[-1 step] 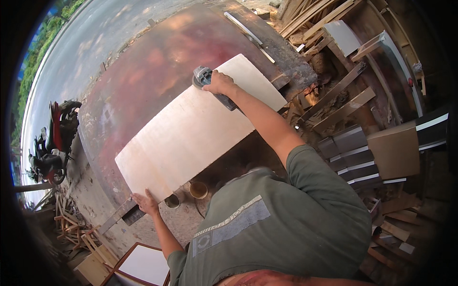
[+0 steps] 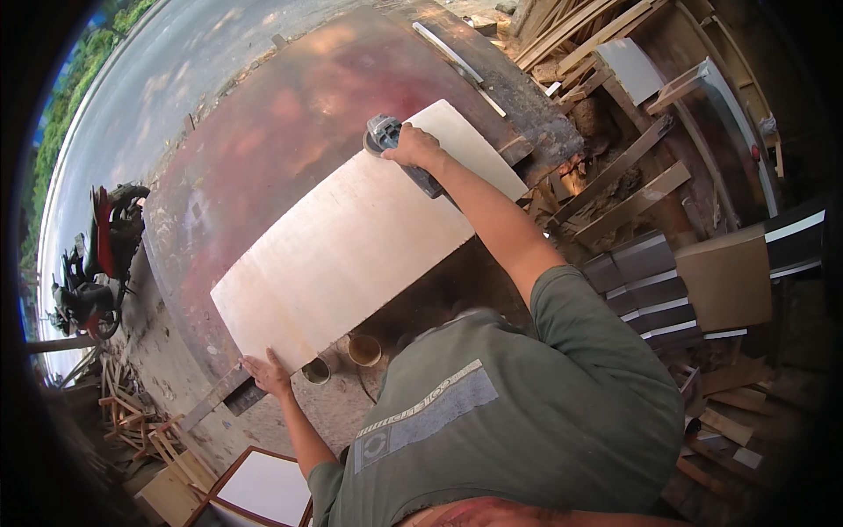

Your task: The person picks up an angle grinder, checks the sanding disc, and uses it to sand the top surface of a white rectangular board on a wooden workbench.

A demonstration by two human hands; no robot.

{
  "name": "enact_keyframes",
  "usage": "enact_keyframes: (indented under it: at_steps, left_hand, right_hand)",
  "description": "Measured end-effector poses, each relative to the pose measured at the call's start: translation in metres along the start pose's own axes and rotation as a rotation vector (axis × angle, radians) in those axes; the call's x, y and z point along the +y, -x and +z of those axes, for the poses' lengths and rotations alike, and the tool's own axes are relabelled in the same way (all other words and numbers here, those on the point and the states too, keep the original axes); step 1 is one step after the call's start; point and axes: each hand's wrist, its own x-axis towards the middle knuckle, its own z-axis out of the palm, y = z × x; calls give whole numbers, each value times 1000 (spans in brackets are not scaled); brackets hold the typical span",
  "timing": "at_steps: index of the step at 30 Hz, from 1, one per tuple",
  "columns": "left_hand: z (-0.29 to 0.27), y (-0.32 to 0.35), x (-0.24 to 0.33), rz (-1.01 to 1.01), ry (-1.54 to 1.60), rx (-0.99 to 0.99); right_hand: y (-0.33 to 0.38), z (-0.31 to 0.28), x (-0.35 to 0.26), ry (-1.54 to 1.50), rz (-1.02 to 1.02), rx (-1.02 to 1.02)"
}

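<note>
**Pale board under the sander**

Pale plywood, a long board (image 2: 351, 241), lies slanted across the reddish worktable (image 2: 281, 132), its near corner jutting past the table's near edge. The right hand (image 2: 414, 147) is clenched round a grey power sander (image 2: 386, 133) at the board's far edge, near its far corner. The left hand (image 2: 268, 373) lies flat, fingers spread, on the overhanging near corner, pressing rather than gripping. Compared with the earlier picture nothing has shifted: sander, board and both hands keep their places. Two small tins (image 2: 342, 358) sit below the near edge.
</note>
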Motion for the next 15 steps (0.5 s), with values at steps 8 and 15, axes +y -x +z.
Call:
enact_keyframes:
  at_steps: [8,15]
  left_hand:
    - [7,-1,-4,34,41,51]
    - [5,-4,-1,36,31,41]
  right_hand:
    - [-52,-62,114,-59,118,239]
    - [-73,-96,161,-359,132,236]
